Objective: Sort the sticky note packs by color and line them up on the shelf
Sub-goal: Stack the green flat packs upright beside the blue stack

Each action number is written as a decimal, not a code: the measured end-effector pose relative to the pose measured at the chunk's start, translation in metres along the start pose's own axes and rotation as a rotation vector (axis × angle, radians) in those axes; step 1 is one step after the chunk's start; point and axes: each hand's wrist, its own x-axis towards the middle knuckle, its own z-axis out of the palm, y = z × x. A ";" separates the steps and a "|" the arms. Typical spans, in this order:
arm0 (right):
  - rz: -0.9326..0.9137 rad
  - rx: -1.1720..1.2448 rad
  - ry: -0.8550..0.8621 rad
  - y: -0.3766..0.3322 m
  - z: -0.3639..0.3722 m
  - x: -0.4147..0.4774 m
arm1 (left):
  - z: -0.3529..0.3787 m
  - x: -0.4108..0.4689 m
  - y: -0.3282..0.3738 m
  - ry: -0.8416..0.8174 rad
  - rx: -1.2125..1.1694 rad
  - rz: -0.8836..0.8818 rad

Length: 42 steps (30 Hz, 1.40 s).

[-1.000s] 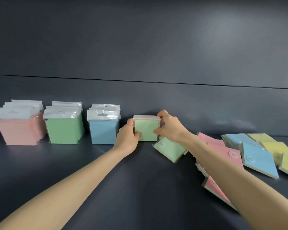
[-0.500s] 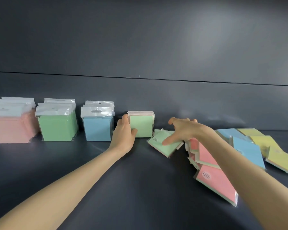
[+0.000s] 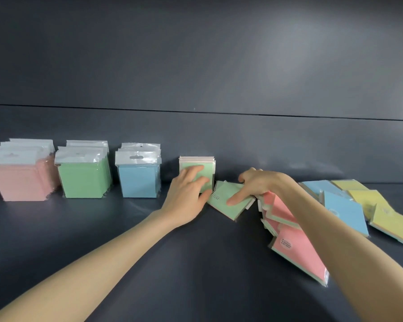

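Three upright rows stand at the back left of the shelf: pink packs (image 3: 19, 180), green packs (image 3: 84, 175) and blue packs (image 3: 139, 176). Right of them stands a small upright stack of green packs (image 3: 208, 162). My left hand (image 3: 187, 192) presses flat against its front face. A loose green pack (image 3: 228, 202) lies tilted beside the stack, and my right hand (image 3: 256, 184) takes hold of it, thumb on top and fingers curled over its far edge.
Loose pink packs (image 3: 296, 252) lie overlapping under my right forearm. Blue packs (image 3: 344, 212) and yellow packs (image 3: 386, 214) lie scattered at the right. The dark back wall (image 3: 219, 135) stands right behind the rows.
My right hand left the upright green stack and dropped onto the loose green pack beside it. My left hand shifted from the stack's left edge to flat across its front.
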 end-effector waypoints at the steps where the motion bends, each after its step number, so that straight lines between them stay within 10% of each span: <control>1: 0.004 0.005 -0.013 -0.001 -0.001 0.000 | 0.002 0.000 0.001 -0.020 -0.011 -0.001; 17: -0.382 0.736 0.339 0.005 0.006 -0.034 | -0.018 0.004 0.006 -0.117 -0.768 -0.220; 42: -0.312 0.480 0.493 -0.043 0.033 -0.007 | -0.017 -0.016 -0.023 0.096 -0.337 -0.247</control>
